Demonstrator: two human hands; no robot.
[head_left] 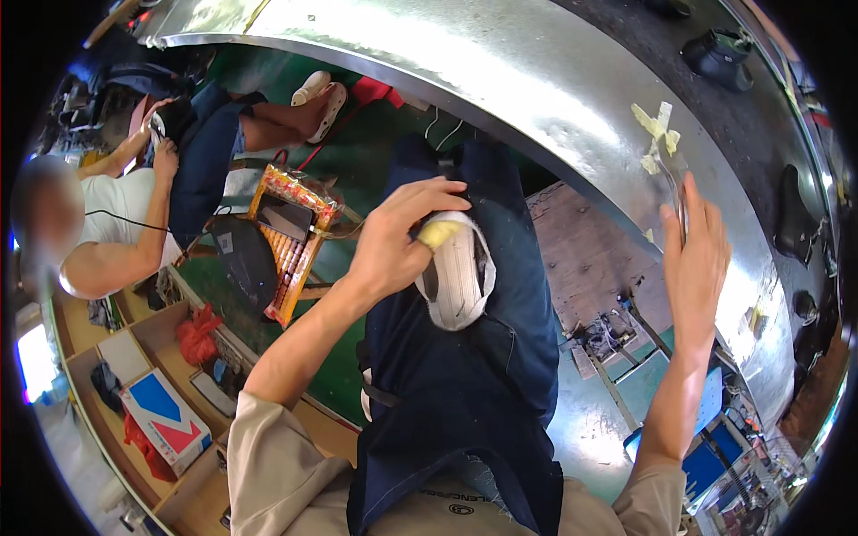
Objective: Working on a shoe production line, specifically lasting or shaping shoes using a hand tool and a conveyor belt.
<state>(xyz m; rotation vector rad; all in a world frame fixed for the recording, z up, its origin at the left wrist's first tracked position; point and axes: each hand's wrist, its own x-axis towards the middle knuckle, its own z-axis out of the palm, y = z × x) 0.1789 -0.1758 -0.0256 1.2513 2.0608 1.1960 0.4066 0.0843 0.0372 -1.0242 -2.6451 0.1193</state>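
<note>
On my lap lies a shoe (pixel 461 279) with a pale ribbed inside and a whitish rim; its outer side is mostly hidden. My left hand (pixel 393 234) is closed on its left edge, fingers bent over the far end. A yellow patch (pixel 440 235) shows beside the thumb, at the shoe's opening; I cannot tell what it is. Out to the right, my right hand (pixel 696 255) grips a thin metal tool (pixel 672 189) over the shiny metal bench. The tool's tip reaches cream-yellow strips (pixel 657 136) stuck on the bench top.
The curved metal bench (pixel 500 45) runs along the far and right sides, with dark shoes (pixel 718 59) beyond it. At left, a co-worker (pixel 125 214) sits holding a dark item. A small bamboo chair (pixel 290 246) and a compartmented wooden box (pixel 170 322) stand between us.
</note>
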